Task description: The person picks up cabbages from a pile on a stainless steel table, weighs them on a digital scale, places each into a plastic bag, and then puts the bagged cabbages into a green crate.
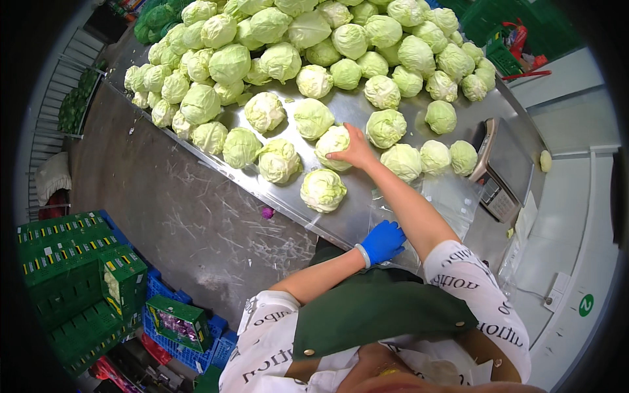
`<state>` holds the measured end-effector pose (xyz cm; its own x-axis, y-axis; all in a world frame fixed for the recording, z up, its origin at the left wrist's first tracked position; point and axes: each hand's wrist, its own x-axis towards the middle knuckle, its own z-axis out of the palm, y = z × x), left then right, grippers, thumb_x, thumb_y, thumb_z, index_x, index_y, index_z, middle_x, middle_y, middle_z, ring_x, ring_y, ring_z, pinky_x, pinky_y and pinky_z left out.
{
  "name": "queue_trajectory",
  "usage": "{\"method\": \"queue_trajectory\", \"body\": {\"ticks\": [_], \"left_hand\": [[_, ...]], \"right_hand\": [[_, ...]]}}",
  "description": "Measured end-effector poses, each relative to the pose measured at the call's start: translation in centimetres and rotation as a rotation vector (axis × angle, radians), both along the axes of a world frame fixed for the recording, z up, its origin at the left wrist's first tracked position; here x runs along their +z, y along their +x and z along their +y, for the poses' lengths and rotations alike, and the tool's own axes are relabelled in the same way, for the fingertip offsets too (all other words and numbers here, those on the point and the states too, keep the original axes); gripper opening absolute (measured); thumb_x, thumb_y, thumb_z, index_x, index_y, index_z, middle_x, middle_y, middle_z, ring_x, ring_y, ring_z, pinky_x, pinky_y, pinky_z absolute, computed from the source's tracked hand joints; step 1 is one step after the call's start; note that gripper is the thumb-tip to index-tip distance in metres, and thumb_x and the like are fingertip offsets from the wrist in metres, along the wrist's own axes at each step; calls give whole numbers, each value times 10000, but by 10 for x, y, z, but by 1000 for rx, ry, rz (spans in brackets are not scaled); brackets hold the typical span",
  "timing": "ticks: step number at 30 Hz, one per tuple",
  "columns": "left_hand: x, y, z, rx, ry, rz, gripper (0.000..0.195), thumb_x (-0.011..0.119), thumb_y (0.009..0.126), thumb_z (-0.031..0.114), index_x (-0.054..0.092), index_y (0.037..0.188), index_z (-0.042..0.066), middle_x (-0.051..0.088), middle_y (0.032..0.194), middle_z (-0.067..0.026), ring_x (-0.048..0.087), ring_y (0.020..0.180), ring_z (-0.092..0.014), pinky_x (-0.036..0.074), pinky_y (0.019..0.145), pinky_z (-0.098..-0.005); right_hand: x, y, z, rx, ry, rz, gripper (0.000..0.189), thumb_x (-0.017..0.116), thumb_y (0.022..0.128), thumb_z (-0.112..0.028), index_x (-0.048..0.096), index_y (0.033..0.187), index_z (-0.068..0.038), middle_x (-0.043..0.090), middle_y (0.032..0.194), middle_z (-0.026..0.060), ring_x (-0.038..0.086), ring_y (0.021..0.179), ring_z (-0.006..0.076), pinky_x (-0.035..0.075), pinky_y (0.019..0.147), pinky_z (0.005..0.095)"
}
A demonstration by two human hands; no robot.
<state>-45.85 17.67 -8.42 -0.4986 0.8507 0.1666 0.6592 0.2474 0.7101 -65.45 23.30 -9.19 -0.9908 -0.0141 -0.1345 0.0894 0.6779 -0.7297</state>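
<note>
My bare right hand (pixel 356 147) is closed around the side of a pale green cabbage head (pixel 332 146) on a steel table (pixel 275 196). Another cabbage (pixel 323 190) sits just below it near the table's edge, and more stand close around. My left hand (pixel 384 241), in a blue glove, is by the near table edge beside clear plastic bags (pixel 449 196). Its fingers point away to the right; whether they grip some plastic is not clear. A large pile of cabbages (pixel 304 29) covers the far part of the table.
A weighing scale (pixel 506 167) stands at the right of the table, by a white wall. Green crates (pixel 73 270) are stacked at lower left near blue plastic pallets (pixel 182 339). Plastic scraps (pixel 275 240) litter the floor. Green net sacks (pixel 156 22) lie at upper left.
</note>
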Motion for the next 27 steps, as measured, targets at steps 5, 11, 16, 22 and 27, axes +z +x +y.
{"method": "queue_trajectory", "body": {"ticks": [5, 11, 16, 22, 27], "left_hand": [[-21, -19, -11, -90, -15, -132, 233, 543, 814, 128, 609, 1036, 98, 584, 1105, -114, 569, 860, -321, 473, 718, -420], [-24, -35, -14, -132, -152, -305, 281, 548, 827, 87, 630, 1094, 118, 549, 1255, -119, 550, 1074, -335, 444, 915, -408], [-26, -36, 11, 136, 202, -267, 314, 583, 804, 163, 613, 1109, 94, 615, 1106, -140, 565, 1006, -339, 451, 869, -406], [62, -54, 10, 134, 86, -205, 511, 476, 634, -82, 601, 1110, 56, 610, 1120, -100, 560, 967, -324, 442, 857, -387], [100, -43, -36, 539, 318, -363, 589, 384, 594, -144, 580, 1130, 0, 580, 1167, -142, 538, 1118, -275, 390, 970, -335]], "right_hand": [[-15, -19, 25, -94, -442, -310, 913, 840, 593, -340, 388, 1337, -66, 491, 1266, 163, 494, 1150, 274, 397, 979, 360], [66, 58, 66, -107, -1375, -388, 619, 568, 811, -77, 341, 1387, -106, 433, 1352, 82, 415, 1250, 212, 342, 1039, 342], [108, 161, 132, -632, -1471, -624, 463, 432, 928, -363, 486, 1278, -65, 551, 1252, 112, 541, 1137, 231, 438, 974, 410], [74, 247, 281, -441, -1648, -24, 512, 341, 963, -405, 395, 1354, -80, 441, 1370, 90, 447, 1236, 266, 364, 1036, 461], [100, 192, 428, -1022, -663, 144, 688, 650, 818, -400, 360, 1378, -124, 468, 1305, 77, 461, 1186, 232, 424, 933, 398]]}}
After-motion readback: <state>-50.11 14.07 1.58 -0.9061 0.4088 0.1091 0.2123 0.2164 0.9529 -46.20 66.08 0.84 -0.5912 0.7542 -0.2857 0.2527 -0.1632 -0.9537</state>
